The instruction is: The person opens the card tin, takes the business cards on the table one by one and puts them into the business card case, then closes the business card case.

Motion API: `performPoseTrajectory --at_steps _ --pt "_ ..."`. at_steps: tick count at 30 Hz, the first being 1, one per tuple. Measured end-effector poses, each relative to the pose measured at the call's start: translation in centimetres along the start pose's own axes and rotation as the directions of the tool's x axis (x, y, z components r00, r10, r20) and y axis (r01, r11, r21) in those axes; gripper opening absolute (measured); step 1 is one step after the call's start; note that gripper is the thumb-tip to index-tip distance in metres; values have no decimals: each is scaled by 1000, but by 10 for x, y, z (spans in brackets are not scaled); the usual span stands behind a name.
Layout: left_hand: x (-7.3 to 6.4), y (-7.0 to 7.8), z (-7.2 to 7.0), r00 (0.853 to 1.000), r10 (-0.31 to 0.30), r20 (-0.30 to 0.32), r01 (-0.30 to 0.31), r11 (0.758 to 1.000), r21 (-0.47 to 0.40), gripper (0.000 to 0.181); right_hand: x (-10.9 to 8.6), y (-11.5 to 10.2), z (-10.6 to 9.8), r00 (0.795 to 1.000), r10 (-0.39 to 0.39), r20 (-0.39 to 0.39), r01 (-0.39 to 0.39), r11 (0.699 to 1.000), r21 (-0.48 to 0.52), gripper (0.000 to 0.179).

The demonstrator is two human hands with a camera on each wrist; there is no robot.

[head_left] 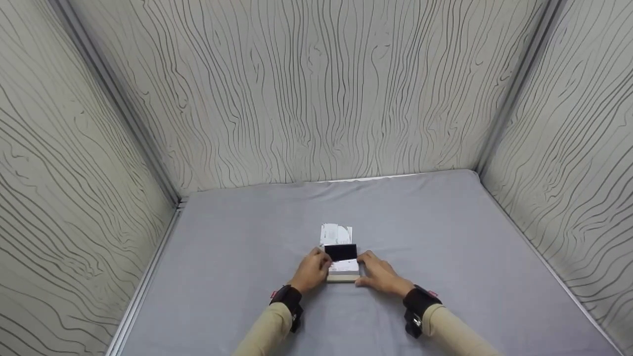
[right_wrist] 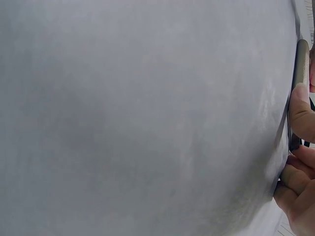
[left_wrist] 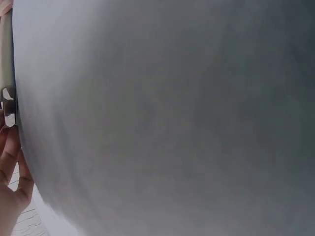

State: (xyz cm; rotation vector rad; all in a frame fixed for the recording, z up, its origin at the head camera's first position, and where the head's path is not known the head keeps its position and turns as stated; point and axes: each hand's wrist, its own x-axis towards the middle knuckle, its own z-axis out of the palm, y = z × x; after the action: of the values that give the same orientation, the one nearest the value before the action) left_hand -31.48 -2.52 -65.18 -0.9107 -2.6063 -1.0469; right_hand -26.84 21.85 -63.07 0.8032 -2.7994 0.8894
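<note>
On the grey cloth lies a small flat case with a beige front edge [head_left: 343, 279]. White printed paper [head_left: 343, 265] covers part of its top, and a black rectangular panel [head_left: 340, 252] is at its far side. My left hand [head_left: 311, 269] grips the left side with curled fingers near the panel's corner. Gripping the right side, my right hand [head_left: 381, 275] has its thumb at the near corner and fingers farther up. In the right wrist view, the right thumb [right_wrist: 301, 110] presses on the beige edge. Only fingers of the left hand [left_wrist: 12, 169] show in the left wrist view.
Just beyond the black panel lies a white printed sheet [head_left: 336, 233]. Grey cloth [head_left: 237, 247] covers the tabletop. Wood-grain patterned panels [head_left: 306, 89] rise at the back and both sides, with metal posts at the corners.
</note>
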Motion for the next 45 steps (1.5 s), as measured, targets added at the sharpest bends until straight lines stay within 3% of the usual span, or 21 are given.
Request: performPoseTrajectory --at_steps 8,20,26,31,34,38,45 --pt "1 0 2 1000 -7 23 7 1000 -8 10 1 2 1 1000 15 6 -15 1000 4 59" --pt "2 1 4 998 53 -13 -53 998 31 10 -1 3 -1 1000 -5 9 5 1000 -10 57" --pt "4 1 4 1000 25 -5 -25 1000 14 9 0 4 -2 1000 -8 6 8 1000 -28 57" --pt "8 0 6 996 9 -92 -5 999 43 6 2 4 -1 1000 -7 9 7 999 -40 58" --pt "14 -2 9 983 -16 -184 35 995 98 5 2 5 1 1000 -7 10 8 999 -45 57" --pt "24 -5 11 952 -76 -296 121 983 135 4 2 4 1 1000 -9 9 10 999 -48 57" --pt "33 -13 14 902 -156 -404 222 968 121 4 3 2 2 1000 -12 18 13 999 -40 56"
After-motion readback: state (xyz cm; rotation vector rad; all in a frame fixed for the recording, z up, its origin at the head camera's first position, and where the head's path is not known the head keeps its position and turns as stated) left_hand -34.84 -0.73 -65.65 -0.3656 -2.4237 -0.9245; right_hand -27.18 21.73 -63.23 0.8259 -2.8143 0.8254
